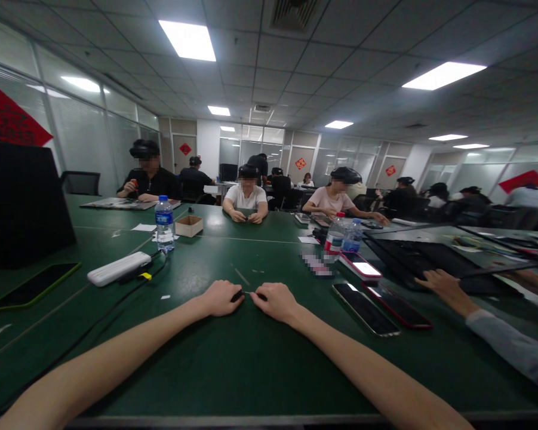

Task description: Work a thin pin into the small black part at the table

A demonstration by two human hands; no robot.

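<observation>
Both my hands rest close together over the green table (pixel 192 358), near the middle of the view. My left hand (pixel 224 297) is closed, with its fingers curled round a small dark object (pixel 237 295). A short gap to its right, my right hand (pixel 276 301) is closed too, and a dark end (pixel 261 297) shows at its thumb. A thin pale piece (pixel 246 292) bridges the gap between the two. Fingers hide most of what I hold, so its kind cannot be made out.
Left stand a white power bank (pixel 119 269) with a cable, a green-edged phone (pixel 33 285), a water bottle (pixel 164 224) and a small box (pixel 188 226). Right lie phones (pixel 366 309), bottles and a black frame (pixel 412 260) under another person's hand (pixel 443 288). People sit opposite.
</observation>
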